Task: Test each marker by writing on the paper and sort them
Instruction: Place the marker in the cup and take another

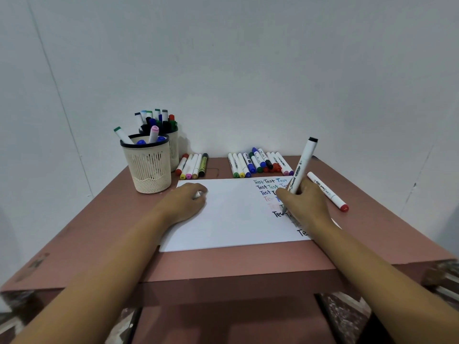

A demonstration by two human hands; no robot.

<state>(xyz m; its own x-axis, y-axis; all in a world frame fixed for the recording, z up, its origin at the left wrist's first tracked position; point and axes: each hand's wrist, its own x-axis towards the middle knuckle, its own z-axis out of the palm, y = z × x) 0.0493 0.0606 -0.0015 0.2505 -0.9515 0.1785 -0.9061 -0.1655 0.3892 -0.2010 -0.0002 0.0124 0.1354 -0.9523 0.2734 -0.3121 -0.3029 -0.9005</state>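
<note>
My right hand [306,202] grips a white marker with a black end [304,165], its tip down on the white paper [231,219] among several rows of the word "Test" in different colours. My left hand [187,201] rests on the paper's upper left part with fingers curled round a small white piece, probably the marker's cap. Two beige mesh cups [149,167] at the back left hold several markers. A small row of markers [192,166] lies beside the cups and a larger row [258,162] lies behind the paper.
A single red-capped marker [327,192] lies on the pink table [99,244] to the right of my right hand. A white wall stands right behind the table. The table's front edge is close below the paper.
</note>
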